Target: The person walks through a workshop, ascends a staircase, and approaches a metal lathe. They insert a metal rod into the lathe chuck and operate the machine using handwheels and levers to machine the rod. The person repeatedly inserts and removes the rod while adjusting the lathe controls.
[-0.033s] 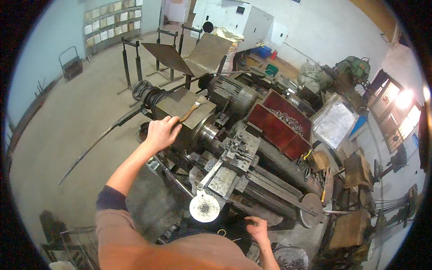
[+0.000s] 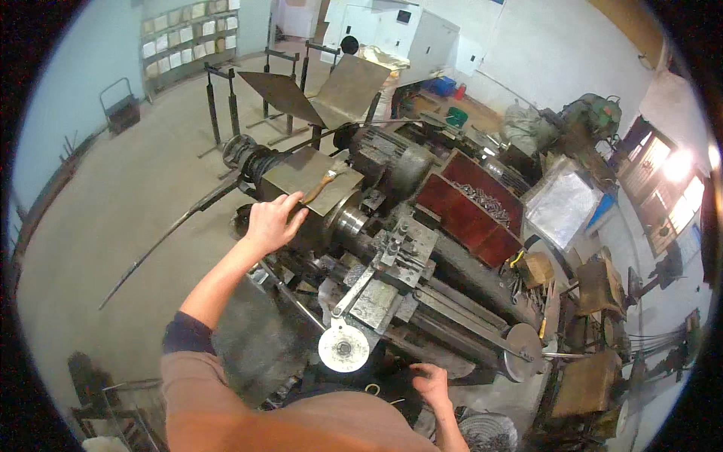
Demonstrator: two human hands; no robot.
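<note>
we see our left hand (image 2: 273, 224) at the near edge of the lathe's flat metal cover (image 2: 290, 175), its fingers at the handle end of a wooden-handled brush (image 2: 322, 184). the brush lies slantwise over that cover, with its pale bristles pointing away from us; we cannot tell whether the fingers are clamped on the handle or only touch it. our right hand (image 2: 431, 383) hangs low, near our body, its fingers loosely curled and apart, and we see nothing in them.

just beside the cover we find a shiny metal cylinder (image 2: 349, 221), and behind it a ribbed motor (image 2: 380, 154). nearer to us is a round white disc (image 2: 331, 351) on the lathe's front. farther right, a dark red tray (image 2: 452, 214) holds small metal pieces (image 2: 486, 202), and a silvery sheet (image 2: 559, 209) leans just beyond it.
</note>
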